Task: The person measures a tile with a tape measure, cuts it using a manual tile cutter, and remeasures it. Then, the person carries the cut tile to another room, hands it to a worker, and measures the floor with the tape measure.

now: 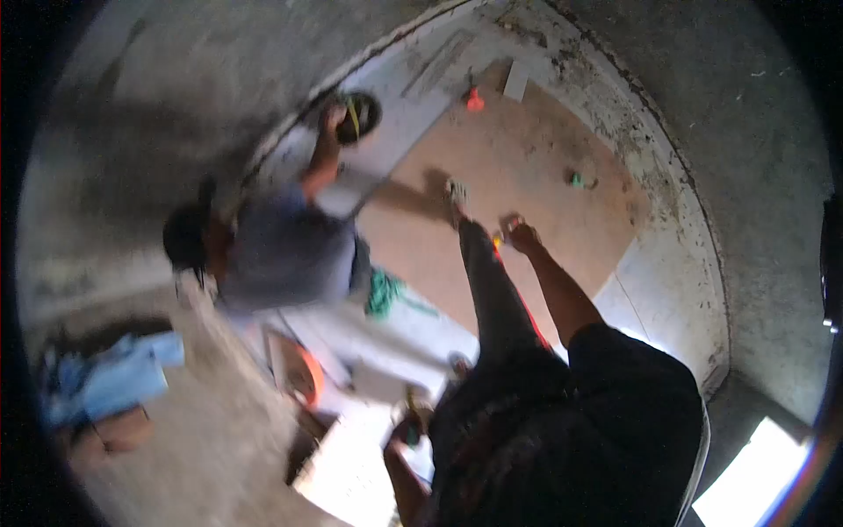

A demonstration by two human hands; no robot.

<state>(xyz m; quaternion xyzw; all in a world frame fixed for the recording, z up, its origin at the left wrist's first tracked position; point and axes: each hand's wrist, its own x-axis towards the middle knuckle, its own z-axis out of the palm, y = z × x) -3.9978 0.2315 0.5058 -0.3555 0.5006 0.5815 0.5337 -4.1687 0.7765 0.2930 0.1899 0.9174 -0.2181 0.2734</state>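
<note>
My right hand (524, 237) is stretched out over the brown board (527, 140), its fingers closed on a small object too blurred to name. Beside it are a small yellow thing (498, 240) and a red strip (524, 303) that runs along my leg. My foot (455, 191) rests on the board. Low in the view, my left hand (406, 432) is closed round a small, partly greenish object that I cannot make out, close to my black shirt.
Another person (290, 250) crouches at the left, one hand at a dark round container (358, 117). Green cloth or cord (383, 292), an orange-rimmed bucket (309, 376), an orange object (475, 99) and a green object (577, 179) lie about. Concrete walls (755, 176) surround the floor.
</note>
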